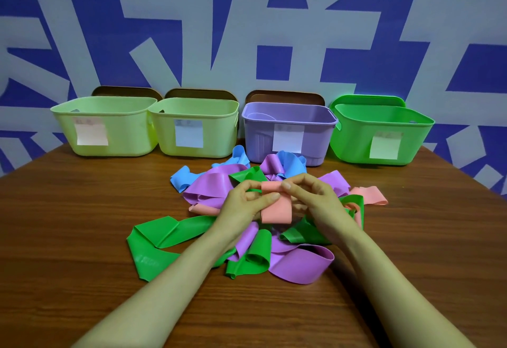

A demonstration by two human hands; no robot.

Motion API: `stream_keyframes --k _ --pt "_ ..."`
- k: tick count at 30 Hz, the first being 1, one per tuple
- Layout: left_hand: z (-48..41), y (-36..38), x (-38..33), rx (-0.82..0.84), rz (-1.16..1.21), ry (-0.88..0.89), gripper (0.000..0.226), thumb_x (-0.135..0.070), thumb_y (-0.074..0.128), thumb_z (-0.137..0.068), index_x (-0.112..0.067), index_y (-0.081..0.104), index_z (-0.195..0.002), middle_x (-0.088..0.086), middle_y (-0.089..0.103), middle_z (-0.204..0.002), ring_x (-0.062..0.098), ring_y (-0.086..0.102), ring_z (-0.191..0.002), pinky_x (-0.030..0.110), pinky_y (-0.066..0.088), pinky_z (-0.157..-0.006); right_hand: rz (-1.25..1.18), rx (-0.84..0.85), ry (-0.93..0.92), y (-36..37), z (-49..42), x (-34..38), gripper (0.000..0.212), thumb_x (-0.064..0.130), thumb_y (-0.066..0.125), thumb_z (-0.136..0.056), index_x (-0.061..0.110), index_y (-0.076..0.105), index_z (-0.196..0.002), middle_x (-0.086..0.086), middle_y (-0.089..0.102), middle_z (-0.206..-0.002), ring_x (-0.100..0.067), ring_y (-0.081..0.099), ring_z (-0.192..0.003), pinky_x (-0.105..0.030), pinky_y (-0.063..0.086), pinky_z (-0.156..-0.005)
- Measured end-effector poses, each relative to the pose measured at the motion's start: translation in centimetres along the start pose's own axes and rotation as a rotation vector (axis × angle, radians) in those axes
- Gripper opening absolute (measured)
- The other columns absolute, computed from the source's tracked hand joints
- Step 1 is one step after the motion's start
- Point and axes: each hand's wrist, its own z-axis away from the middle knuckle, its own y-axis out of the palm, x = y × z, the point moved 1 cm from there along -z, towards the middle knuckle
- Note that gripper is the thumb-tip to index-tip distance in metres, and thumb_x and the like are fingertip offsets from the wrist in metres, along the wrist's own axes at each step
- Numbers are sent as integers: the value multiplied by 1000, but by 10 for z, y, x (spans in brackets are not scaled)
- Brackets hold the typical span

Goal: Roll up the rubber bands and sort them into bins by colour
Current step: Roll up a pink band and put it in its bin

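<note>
A heap of wide rubber bands lies mid-table: green (159,232), purple (301,264), blue (181,179) and pink (370,195). Above the heap my left hand (244,203) and my right hand (312,197) pinch the two ends of a partly rolled pink band (275,208), whose loose end hangs down between them. Behind the heap stand two pale yellow-green bins (115,133) (216,131), a purple bin (258,133) and a green bin (354,139), each with a paper label on its front.
The brown wooden table (68,224) shows bare wood left, right and in front of the heap. Brown lids (282,96) and a green lid lean behind the bins against the blue-and-white wall.
</note>
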Motion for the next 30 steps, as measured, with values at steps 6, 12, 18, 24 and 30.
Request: stream_keyframes --k 6,12,18,24,30 --pt "0 -1 -5 6 40 15 25 2 69 -79 -3 57 -101 8 72 -89 18 69 -80 28 58 -70 27 32 -10 -1 2 2 22 17 74 -71 14 68 -92 -5 62 -85 -15 46 -59 -21 36 -51" --pt "0 2 -7 -42 26 28 12 -10 65 -86 -4 58 -93 5 71 -77 13 67 -71 20 53 -58 37 29 -22 -2 5 5 23 -6 70 -77 11 69 -92 -3 70 -93 -17 66 -78 -24 56 -65" --pt "0 -1 -6 -31 -42 57 17 -4 69 -82 -10 57 -93 7 71 -86 16 68 -74 21 53 -62 59 42 -14 -2 6 7 30 -3 71 -77 14 67 -100 -2 69 -99 -17 66 -86 -31 58 -74" --pt "0 -6 -5 -20 -71 112 24 1 70 -79 -11 58 -96 12 67 -99 24 67 -93 28 55 -78 -2 2 88 5 3 7 37 36 67 -72 10 56 -96 -11 62 -83 -12 64 -60 -20 51 -53" --pt "0 -6 -5 -6 -69 124 27 7 69 -78 -9 57 -97 12 66 -101 26 66 -100 32 55 -84 45 13 94 3 3 4 17 25 63 -88 8 60 -91 -8 65 -70 -13 62 -55 -20 52 -54"
